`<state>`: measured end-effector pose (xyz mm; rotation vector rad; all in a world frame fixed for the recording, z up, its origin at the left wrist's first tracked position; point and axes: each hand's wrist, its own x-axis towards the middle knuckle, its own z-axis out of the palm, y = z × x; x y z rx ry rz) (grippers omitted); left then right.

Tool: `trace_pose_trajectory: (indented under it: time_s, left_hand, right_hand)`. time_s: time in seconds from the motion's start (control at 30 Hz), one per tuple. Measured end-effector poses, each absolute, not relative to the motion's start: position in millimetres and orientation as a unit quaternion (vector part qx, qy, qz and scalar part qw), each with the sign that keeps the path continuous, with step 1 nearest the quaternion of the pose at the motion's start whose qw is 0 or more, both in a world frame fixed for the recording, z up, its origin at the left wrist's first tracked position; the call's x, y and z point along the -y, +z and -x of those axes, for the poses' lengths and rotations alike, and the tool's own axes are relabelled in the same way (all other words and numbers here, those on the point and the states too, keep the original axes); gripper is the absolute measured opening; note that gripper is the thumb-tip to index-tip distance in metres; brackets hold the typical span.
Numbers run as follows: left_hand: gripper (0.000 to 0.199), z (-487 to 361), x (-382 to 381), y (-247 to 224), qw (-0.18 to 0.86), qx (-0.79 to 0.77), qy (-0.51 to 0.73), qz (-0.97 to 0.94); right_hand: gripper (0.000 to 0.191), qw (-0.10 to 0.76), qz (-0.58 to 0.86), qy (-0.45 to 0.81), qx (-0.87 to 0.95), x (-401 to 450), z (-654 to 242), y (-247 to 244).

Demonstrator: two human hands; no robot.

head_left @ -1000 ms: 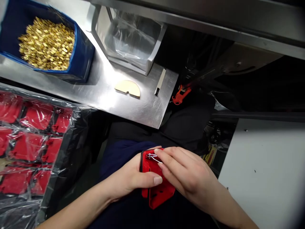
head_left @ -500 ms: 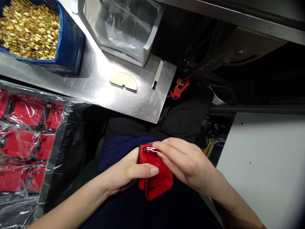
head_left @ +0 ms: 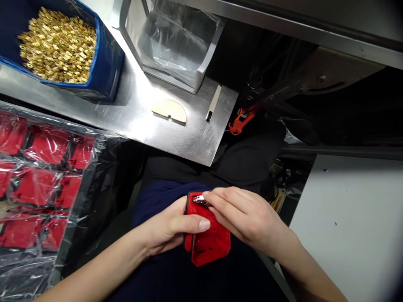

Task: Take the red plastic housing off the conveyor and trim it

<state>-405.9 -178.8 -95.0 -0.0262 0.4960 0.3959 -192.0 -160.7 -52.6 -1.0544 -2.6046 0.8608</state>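
left hand (head_left: 163,228) clamps the red plastic housing (head_left: 209,241) over the lap, thumb closed across its face, at about 6 o'clock in view. right hand (head_left: 245,216) pinches a small metal clip (head_left: 200,199) at the housing's top edge, fingertips nearly shut on it. risk: clip looks only partly seated; a sideways push could spring it loose into the lap or dark gap below. blue bin of brass terminals (head_left: 56,46) at 10 o'clock, bagged red housings (head_left: 40,176) at 9 o'clock.

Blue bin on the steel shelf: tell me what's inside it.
The blue bin holds a heap of small gold-coloured metal parts. What lies beneath the heap, and the bin's floor, is covered.
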Motion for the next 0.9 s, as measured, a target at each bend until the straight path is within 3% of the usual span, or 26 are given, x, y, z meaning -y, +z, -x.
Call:
trace_pose_trajectory:
  time_s: [0.3,0.47,0.67,0.9]
  left_hand:
    - [0.049,409,181,-97,0.949,-0.248,0.193,0.008]
    - [0.059,409,182,-96,0.940,-0.257,0.223,-0.031]
    - [0.084,411,184,-97,0.923,-0.287,0.247,-0.063]
    - [0.083,413,182,-99,0.923,-0.285,0.245,-0.084]
  right_hand:
    - [0.033,0.132,0.319,0.238,0.908,154,190,-52]
    - [0.032,0.231,0.511,0.342,0.755,161,193,-40]
    - [0.027,0.183,0.605,0.510,0.583,187,218,-35]
    - [0.023,0.139,0.640,0.582,0.482,195,229,-39]
